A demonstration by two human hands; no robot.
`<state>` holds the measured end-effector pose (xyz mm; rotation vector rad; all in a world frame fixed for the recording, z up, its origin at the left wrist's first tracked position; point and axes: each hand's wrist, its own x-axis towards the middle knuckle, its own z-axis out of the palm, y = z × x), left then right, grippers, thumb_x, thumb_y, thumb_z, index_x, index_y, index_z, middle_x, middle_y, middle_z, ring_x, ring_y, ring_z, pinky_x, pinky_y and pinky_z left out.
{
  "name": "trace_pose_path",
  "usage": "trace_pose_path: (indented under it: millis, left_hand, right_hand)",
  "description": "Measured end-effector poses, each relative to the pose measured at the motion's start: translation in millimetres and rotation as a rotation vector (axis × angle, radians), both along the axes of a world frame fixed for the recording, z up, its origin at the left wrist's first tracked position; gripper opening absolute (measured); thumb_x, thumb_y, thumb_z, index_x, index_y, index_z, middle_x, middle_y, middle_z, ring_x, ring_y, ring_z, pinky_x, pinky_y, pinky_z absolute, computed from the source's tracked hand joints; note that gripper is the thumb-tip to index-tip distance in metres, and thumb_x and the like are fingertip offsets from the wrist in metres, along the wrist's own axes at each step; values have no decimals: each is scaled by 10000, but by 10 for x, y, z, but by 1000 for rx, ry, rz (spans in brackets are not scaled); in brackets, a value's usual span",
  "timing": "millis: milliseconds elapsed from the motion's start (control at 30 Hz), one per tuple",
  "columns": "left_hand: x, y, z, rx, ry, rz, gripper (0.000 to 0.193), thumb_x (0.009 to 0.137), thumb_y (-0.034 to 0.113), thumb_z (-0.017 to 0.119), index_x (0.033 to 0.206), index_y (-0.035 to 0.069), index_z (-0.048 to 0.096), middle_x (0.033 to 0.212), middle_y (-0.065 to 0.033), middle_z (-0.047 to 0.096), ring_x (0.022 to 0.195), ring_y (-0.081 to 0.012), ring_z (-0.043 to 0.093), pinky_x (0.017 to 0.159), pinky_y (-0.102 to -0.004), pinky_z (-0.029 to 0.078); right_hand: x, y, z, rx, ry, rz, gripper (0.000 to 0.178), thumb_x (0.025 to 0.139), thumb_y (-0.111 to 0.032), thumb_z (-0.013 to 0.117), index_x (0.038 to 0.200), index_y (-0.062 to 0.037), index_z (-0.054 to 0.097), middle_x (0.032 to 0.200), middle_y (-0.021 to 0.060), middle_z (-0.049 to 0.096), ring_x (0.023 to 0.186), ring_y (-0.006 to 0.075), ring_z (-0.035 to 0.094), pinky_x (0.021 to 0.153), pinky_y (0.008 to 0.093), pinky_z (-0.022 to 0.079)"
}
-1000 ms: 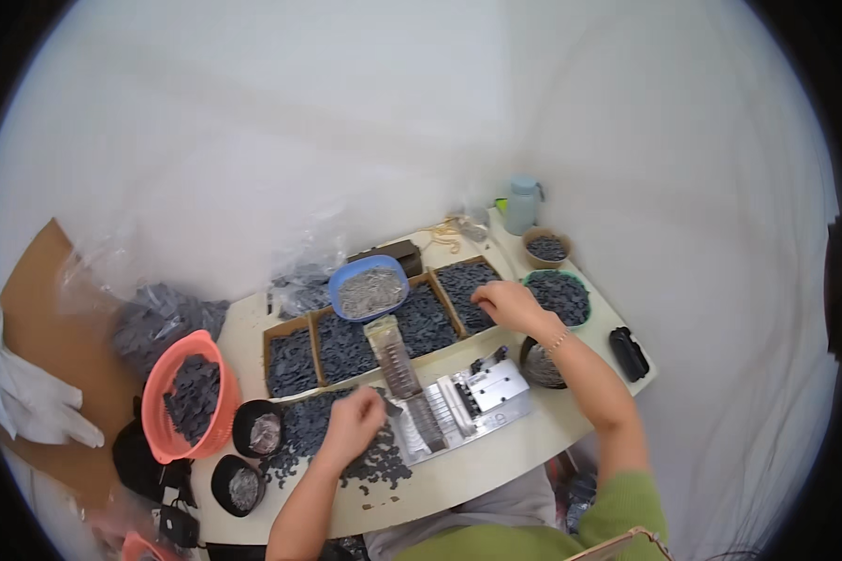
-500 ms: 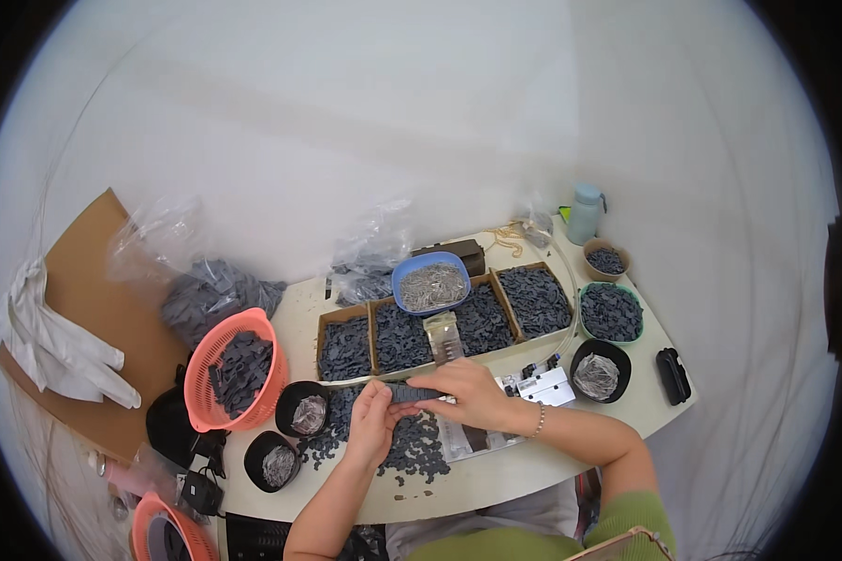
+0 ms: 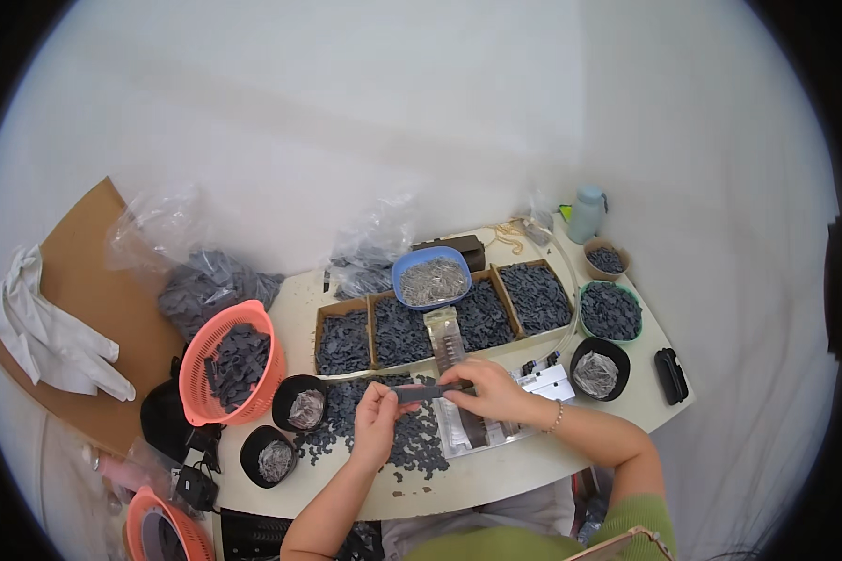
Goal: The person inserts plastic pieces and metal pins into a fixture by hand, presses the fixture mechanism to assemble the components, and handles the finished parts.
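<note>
A dark grey flat strip (image 3: 419, 394) stretches between my two hands above the table. My left hand (image 3: 375, 421) pinches its left end. At the other end, my right hand (image 3: 488, 389) grips it between thumb and fingers. Small dark grey pieces (image 3: 412, 449) lie loose on the table beneath the hands. A metal and clear fixture (image 3: 454, 432) sits under and beside my right hand, with a white and silver block (image 3: 544, 381) on its right. Just beyond the hands stand divided cardboard trays (image 3: 372, 338) filled with dark grey pieces.
A blue bowl of thin metal pins (image 3: 433, 253) rests on the trays. Black bowls (image 3: 276, 404) stand left, another black bowl (image 3: 624, 369) right. A coral basket (image 3: 189, 374) holds grey strips. A green bowl (image 3: 637, 329), blue bottle (image 3: 586, 215) and black case (image 3: 671, 376) line the right side.
My right hand has shifted slightly right and up, toward the strip's right end. The strip now lies more level, with more of it showing between the hands.
</note>
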<state>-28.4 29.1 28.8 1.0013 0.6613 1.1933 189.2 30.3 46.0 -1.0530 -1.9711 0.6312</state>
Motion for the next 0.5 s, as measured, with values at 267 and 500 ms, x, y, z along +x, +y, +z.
trace_pose_path:
  millis: [267,500]
  left_hand:
    - [322,-208,-327,1269,1218,40,159,755,36,588,887,-13,514,1117,-188,614,988,-342,627,810,-405,530]
    - [374,-328,-417,1292,1357,12,119,791,81,539,871,0,504,1170,-226,578,1126,-370,558,957,-419,455]
  right_hand:
    - [187,165,-477,596,-493,122,158,691,-138,586,820,-70,646,857,43,602,848,212,587,719,315,498]
    - [230,128,-374,535,-505,174,173,723,-113,596,869,-48,661,958,76,603,875,234,592,761,355,509]
